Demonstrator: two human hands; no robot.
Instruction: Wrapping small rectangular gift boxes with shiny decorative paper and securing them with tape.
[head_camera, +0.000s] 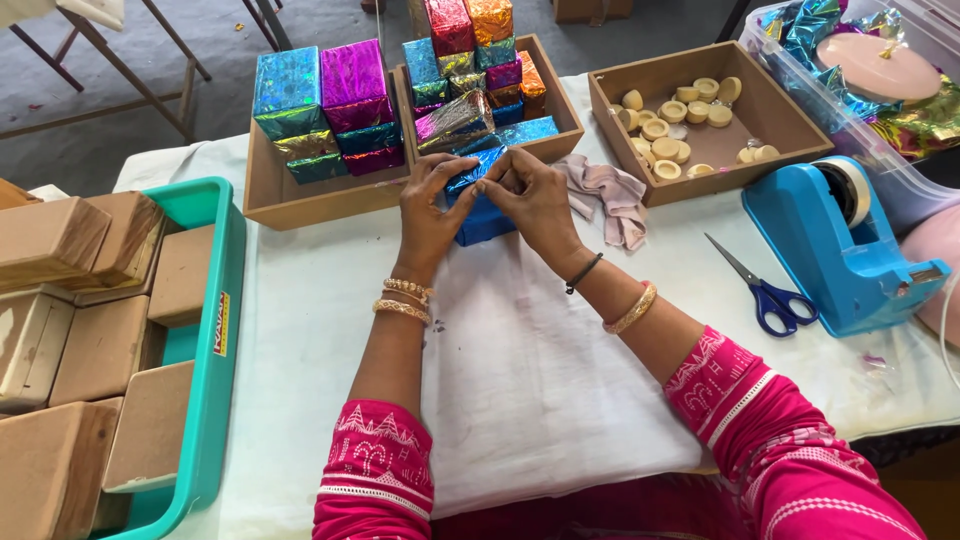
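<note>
A small box in shiny blue foil stands on a white cloth at the middle of the table. My left hand grips its left side. My right hand presses on its top right, the fingertips of both hands meeting over the folded foil. The hands hide most of the box. Just behind it, wooden trays hold several foil-wrapped boxes in blue, purple, green, red and orange.
A teal crate of plain wooden blocks sits at the left. At the right stand a blue tape dispenser, blue-handled scissors, a wooden tray of round pale discs, a crumpled pink rag and a clear bin of foil.
</note>
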